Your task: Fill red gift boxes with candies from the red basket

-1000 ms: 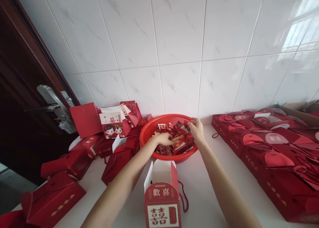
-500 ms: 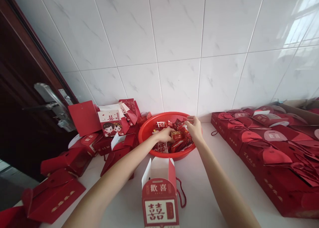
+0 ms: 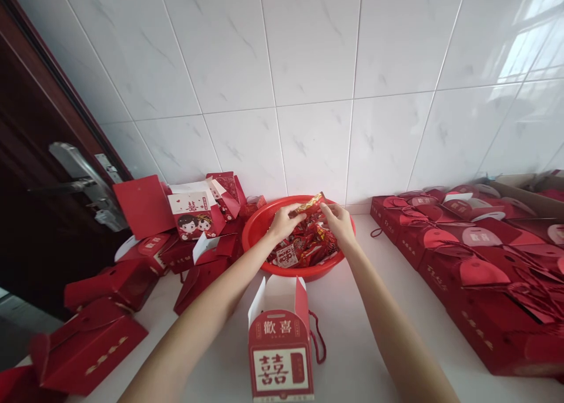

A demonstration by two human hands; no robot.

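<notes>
Over the red basket [image 3: 253, 238], my left hand [image 3: 285, 221] and my right hand [image 3: 338, 220] grip a red and gold wrapped candy [image 3: 312, 203] between them, one at each end. Below them, the basket is filled with red wrapped sweets [image 3: 304, 247]. An open red and white box [image 3: 279, 356] with a double-happiness sign and a red cord stands upright between my forearms, in front of the basket. Its flaps are up; what lies at its bottom is hidden.
Closed red boxes [image 3: 462, 279] stand in rows on the right. At the left are more red boxes [image 3: 94, 344] and an upright box with two cartoon figures [image 3: 191, 215]. A tiled wall [image 3: 315, 150] rises behind; a dark door [image 3: 39, 156] is far left.
My hands have come up from among the sweets and closer together, now with the red and gold candy held between them. The open box stays in place.
</notes>
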